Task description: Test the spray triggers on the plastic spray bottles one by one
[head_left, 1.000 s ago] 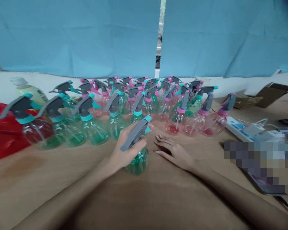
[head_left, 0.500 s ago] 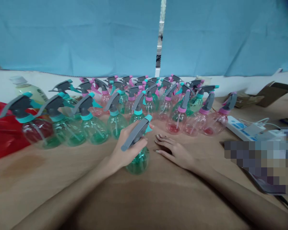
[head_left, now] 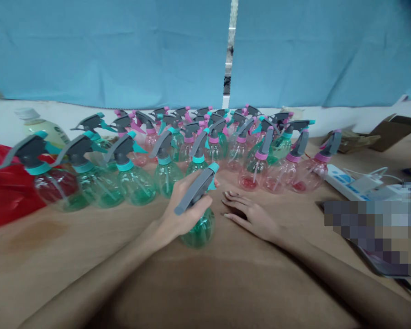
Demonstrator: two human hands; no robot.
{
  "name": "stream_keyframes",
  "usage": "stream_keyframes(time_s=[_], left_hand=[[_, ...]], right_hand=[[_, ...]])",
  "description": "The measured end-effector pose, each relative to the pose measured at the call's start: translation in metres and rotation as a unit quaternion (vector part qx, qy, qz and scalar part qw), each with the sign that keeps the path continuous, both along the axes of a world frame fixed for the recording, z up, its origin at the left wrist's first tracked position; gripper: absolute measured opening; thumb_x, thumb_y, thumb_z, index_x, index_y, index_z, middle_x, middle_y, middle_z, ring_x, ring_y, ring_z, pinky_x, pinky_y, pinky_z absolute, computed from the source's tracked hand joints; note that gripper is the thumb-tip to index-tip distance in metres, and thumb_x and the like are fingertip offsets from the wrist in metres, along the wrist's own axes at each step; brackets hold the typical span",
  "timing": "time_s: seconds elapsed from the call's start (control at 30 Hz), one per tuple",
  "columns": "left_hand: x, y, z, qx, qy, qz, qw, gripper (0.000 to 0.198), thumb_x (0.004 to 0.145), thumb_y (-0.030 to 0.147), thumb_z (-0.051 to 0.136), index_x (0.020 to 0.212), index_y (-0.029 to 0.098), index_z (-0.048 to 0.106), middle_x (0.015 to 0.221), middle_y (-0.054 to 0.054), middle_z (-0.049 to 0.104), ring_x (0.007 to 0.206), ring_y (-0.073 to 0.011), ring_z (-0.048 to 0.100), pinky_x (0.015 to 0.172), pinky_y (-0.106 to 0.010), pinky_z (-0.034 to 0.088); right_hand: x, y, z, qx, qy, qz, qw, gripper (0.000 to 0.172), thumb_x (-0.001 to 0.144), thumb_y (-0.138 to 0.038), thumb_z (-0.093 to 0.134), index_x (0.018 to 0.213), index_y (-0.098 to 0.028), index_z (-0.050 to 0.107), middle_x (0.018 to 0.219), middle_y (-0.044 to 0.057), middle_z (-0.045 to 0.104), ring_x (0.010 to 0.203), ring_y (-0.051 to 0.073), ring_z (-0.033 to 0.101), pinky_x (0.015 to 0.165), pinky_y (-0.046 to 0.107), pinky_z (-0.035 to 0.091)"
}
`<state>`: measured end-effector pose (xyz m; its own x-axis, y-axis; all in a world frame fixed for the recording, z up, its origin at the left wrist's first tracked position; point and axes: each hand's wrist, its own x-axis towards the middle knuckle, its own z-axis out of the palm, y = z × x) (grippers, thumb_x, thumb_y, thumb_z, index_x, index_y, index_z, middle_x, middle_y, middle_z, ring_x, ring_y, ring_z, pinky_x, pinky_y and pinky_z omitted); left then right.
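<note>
My left hand [head_left: 182, 211] is wrapped round the neck of a green spray bottle [head_left: 199, 228] with a grey trigger and teal nozzle, which stands upright on the brown table [head_left: 89, 246]. My right hand [head_left: 251, 215] lies flat on the table just right of that bottle, fingers stretched out, holding nothing. Right behind both hands stands a crowd of several spray bottles [head_left: 205, 141], green ones with teal caps and pink ones with pink caps.
A red plastic bag [head_left: 3, 192] lies at the left, with a yellowish bottle [head_left: 43, 128] behind it. A white power strip [head_left: 345, 183] with cables sits at the right, a cardboard box [head_left: 393, 130] farther back. A blue curtain [head_left: 123, 50] hangs behind the table.
Both hands and the held bottle stay in place; only the view shifts slightly.
</note>
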<state>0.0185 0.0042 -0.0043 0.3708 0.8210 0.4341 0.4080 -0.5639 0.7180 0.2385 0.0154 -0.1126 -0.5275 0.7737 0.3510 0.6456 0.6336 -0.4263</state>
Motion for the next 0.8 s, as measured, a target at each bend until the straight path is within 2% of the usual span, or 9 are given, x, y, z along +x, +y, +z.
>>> stream_keyframes(time_s=[0.33,0.53,0.7,0.8], left_hand=[[-0.0002,-0.0015,0.0019,0.009,-0.005,-0.007,1.000,0.014,0.071,0.019,0.046,0.080,0.020,0.056,0.077,0.000,0.058,0.072,-0.0160,0.054,0.070,-0.030,0.044],[0.0002,-0.0028,0.0002,-0.009,-0.011,0.009,1.000,0.030,0.069,0.019,0.047,0.096,0.020,0.060,0.074,0.001,0.059,0.059,-0.0125,0.049,0.060,-0.027,0.044],[0.0022,-0.0049,0.0001,-0.012,-0.040,0.007,0.999,0.031,0.069,0.016,0.047,0.095,0.020,0.063,0.089,-0.002,0.064,0.078,-0.0156,0.059,0.077,-0.030,0.048],[0.0032,-0.0054,0.0012,-0.029,-0.042,0.003,0.999,0.034,0.069,0.015,0.047,0.100,0.020,0.061,0.089,-0.002,0.063,0.077,-0.0157,0.060,0.076,-0.030,0.048]], right_hand=[[-0.0001,-0.0003,-0.0002,0.004,-0.010,-0.007,1.000,0.044,0.089,-0.044,0.044,0.127,-0.024,0.051,0.138,0.006,0.045,0.130,0.022,0.037,0.108,0.046,0.032],[-0.0004,-0.0011,0.0010,0.002,0.002,-0.004,1.000,0.043,0.089,-0.044,0.045,0.127,-0.024,0.052,0.136,0.006,0.047,0.129,0.023,0.038,0.107,0.047,0.033],[-0.0003,-0.0007,0.0007,0.003,-0.010,-0.003,1.000,0.043,0.090,-0.043,0.044,0.127,-0.024,0.051,0.138,0.006,0.045,0.130,0.023,0.037,0.108,0.046,0.032],[-0.0001,-0.0006,0.0003,0.002,-0.021,-0.006,1.000,0.044,0.090,-0.044,0.044,0.127,-0.022,0.051,0.139,0.006,0.044,0.130,0.022,0.036,0.108,0.045,0.031]])
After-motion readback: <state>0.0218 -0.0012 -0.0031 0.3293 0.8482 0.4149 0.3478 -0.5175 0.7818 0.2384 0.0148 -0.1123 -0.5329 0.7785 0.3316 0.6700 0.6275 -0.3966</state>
